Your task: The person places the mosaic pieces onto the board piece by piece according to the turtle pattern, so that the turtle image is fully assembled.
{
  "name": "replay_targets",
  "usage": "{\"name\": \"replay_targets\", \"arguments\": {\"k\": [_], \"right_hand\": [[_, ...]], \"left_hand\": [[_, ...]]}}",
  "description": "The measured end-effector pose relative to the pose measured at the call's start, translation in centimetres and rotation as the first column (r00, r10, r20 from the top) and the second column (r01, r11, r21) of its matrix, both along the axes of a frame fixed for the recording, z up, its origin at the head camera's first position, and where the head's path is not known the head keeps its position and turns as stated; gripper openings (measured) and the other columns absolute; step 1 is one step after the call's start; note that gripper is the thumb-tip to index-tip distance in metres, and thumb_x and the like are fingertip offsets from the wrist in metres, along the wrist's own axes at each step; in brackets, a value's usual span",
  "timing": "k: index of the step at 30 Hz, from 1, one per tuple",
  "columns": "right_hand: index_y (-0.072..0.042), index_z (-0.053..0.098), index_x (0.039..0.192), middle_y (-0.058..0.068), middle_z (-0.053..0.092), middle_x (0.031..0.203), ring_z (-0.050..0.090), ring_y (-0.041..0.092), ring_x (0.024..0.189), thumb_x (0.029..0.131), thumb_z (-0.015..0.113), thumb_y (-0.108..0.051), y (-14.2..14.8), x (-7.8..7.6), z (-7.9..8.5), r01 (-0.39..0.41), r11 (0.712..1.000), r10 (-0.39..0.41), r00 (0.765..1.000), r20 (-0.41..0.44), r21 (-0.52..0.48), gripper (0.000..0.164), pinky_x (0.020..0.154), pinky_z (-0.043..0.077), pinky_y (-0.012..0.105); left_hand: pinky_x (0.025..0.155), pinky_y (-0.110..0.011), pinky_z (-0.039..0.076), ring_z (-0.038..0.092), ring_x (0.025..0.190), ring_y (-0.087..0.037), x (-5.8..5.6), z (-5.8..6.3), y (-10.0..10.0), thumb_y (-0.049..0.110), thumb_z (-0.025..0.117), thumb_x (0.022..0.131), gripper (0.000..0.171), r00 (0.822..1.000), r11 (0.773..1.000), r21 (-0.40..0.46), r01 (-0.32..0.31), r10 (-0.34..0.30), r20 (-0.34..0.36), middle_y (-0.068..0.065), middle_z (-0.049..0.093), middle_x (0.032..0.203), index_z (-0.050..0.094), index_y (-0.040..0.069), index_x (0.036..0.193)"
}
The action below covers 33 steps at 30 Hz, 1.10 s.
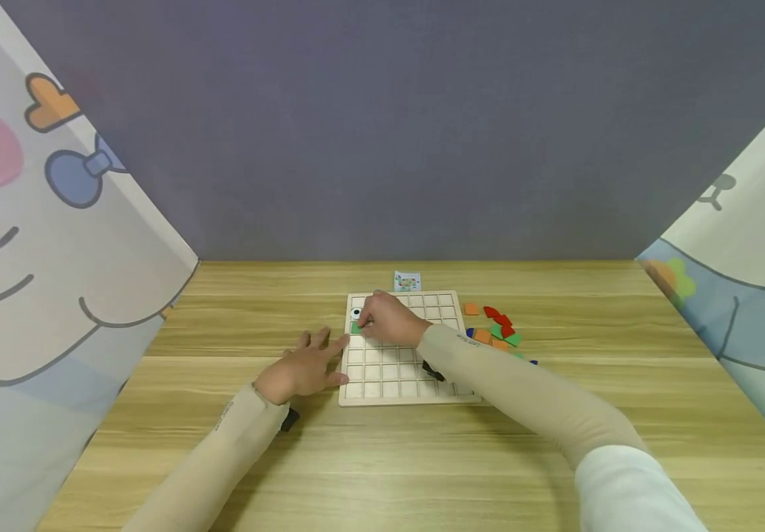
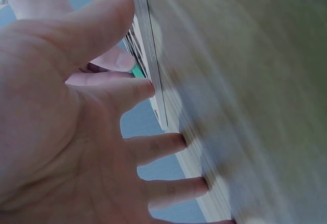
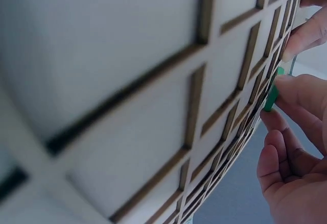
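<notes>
The grid board (image 1: 372,371) lay on the desk (image 1: 369,458), nearer the far edge than the body. The green tile (image 1: 355,327) was in the board's left column, just on the near side of the eye disc (image 1: 355,314). The right hand (image 1: 389,319) pinched this tile between thumb and fingers and was the nearer hand; its palm lay toward the desk's right edge from the tile. The left hand (image 1: 305,366) held nothing: its fingers were spread, with thumb and index finger at the board's left rim. From the left hand, the tile lay toward the desk's far right corner. Fingers covered part of the tile, so its long axis and seating could not be determined. Loose coloured tiles (image 1: 482,336) lay toward the desk's right edge.
</notes>
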State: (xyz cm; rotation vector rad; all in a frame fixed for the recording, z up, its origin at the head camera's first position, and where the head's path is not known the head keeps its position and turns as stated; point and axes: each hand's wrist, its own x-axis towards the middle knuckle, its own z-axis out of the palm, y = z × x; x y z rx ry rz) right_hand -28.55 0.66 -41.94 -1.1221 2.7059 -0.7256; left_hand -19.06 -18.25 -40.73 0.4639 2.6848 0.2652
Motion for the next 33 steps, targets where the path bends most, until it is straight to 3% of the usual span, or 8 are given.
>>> {"name": "replay_targets", "arguments": {"k": [12, 16, 19, 23, 25, 33], "right_hand": [[-0.008, 0.076, 0.090, -0.004, 0.061, 0.084, 0.049, 0.012, 0.083, 0.085, 0.069, -0.007, -1.0, 0.3, 0.1, 0.003, 0.996, 0.004, 0.997, -0.075, 0.088, 0.009, 0.075, 0.047, 0.021], [-0.005, 0.075, 0.091, 0.000, 0.062, 0.086, 0.055, 0.013, 0.084, 0.086, 0.069, -0.005, -1.0, 0.6, 0.1, -0.021, 0.995, 0.031, 0.994, -0.103, 0.096, 0.008, 0.096, 0.040, 0.028], [-0.004, 0.074, 0.095, 0.000, 0.062, 0.089, 0.055, 0.013, 0.085, 0.087, 0.067, -0.005, -0.6, 0.9, 0.3, -0.031, 0.996, 0.041, 0.993, -0.114, 0.088, 0.010, 0.101, 0.037, 0.031], [-0.005, 0.073, 0.101, 0.000, 0.061, 0.095, 0.050, 0.015, 0.089, 0.089, 0.064, -0.004, 0.9, 1.2, 1.0, 0.000, 0.999, 0.002, 0.998, -0.060, 0.049, 0.015, 0.085, 0.044, 0.028], [-0.004, 0.073, 0.103, 0.001, 0.060, 0.099, 0.049, 0.017, 0.094, 0.090, 0.063, -0.003, 1.9, 1.2, 1.6, 0.037, 0.999, -0.036, 0.999, -0.031, 0.023, 0.016, 0.085, 0.044, 0.030], [-0.001, 0.071, 0.107, 0.010, 0.062, 0.113, 0.049, 0.030, 0.116, 0.086, 0.067, -0.002, 8.7, -0.5, 3.4, 0.215, 0.976, -0.215, 0.976, -0.038, -0.020, 0.021, 0.104, 0.031, 0.043]], "left_hand": [[0.089, -0.076, 0.024, 0.008, 0.133, -0.056, -0.1, 0.0, 0.1, 0.046, 0.054, 0.093, 0.073, 1.000, 1.000, -0.008, -0.002, 0.002, -0.007, -0.023, 0.010, 0.154, 0.021, 0.020, 0.152], [0.089, -0.076, 0.024, 0.008, 0.133, -0.056, -0.1, 0.0, 0.1, 0.045, 0.055, 0.093, 0.073, 1.000, 1.000, -0.003, -0.003, 0.003, -0.009, -0.023, 0.011, 0.154, 0.022, 0.019, 0.152], [0.090, -0.076, 0.024, 0.008, 0.133, -0.057, 0.0, 0.0, 0.1, 0.045, 0.055, 0.092, 0.073, 1.000, 1.000, 0.000, -0.004, 0.004, -0.009, -0.023, 0.011, 0.154, 0.023, 0.019, 0.152], [0.089, -0.076, 0.024, 0.009, 0.132, -0.057, 0.1, -0.1, 0.1, 0.045, 0.055, 0.093, 0.073, 1.000, 1.000, 0.001, 0.001, -0.001, -0.010, -0.024, 0.011, 0.154, 0.022, 0.019, 0.152], [0.089, -0.076, 0.024, 0.009, 0.132, -0.057, 0.1, -0.1, 0.1, 0.045, 0.055, 0.093, 0.073, 1.000, 1.000, 0.003, 0.003, -0.003, -0.013, -0.024, 0.011, 0.153, 0.022, 0.019, 0.152], [0.091, -0.076, 0.021, 0.007, 0.133, -0.056, 0.2, 0.1, 0.1, 0.043, 0.056, 0.092, 0.073, 1.000, 1.000, 0.025, -0.010, 0.010, -0.002, -0.023, 0.010, 0.154, 0.023, 0.019, 0.152]]}}
